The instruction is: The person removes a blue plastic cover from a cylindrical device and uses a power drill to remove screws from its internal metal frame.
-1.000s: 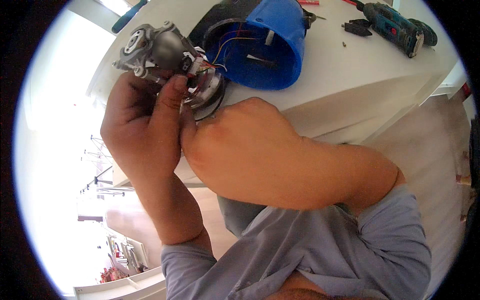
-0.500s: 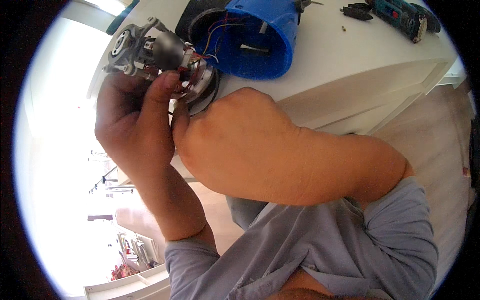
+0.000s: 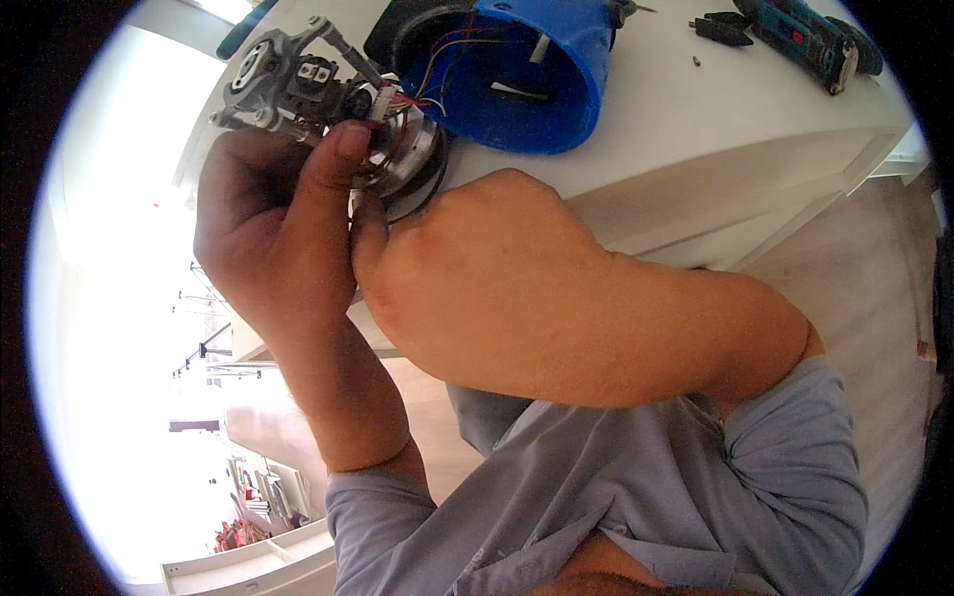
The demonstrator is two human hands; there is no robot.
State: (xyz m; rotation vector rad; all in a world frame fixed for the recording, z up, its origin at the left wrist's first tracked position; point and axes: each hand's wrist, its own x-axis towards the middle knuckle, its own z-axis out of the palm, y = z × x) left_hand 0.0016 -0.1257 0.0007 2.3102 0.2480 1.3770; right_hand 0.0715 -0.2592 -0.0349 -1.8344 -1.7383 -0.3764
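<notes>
My left hand (image 3: 268,228) grips a grey metal motor assembly (image 3: 298,84) from below, thumb pressed on its round end plate. Coloured wires (image 3: 437,70) run from the motor into a blue plastic cylindrical housing (image 3: 537,89) lying on its side on the white table (image 3: 755,119). My right hand (image 3: 467,268) reaches across from the right. Its fingertips pinch the motor's lower rim beside my left thumb, and most of its fingers are hidden behind the back of the hand.
A teal and black cordless drill (image 3: 810,40) lies at the table's far right, with a small black tool (image 3: 720,28) and a tiny screw (image 3: 696,62) beside it. The table's front edge runs just under my hands, with wooden floor (image 3: 855,258) beyond it.
Both hands and the motor have shifted slightly up and to the left. The grip looks the same.
</notes>
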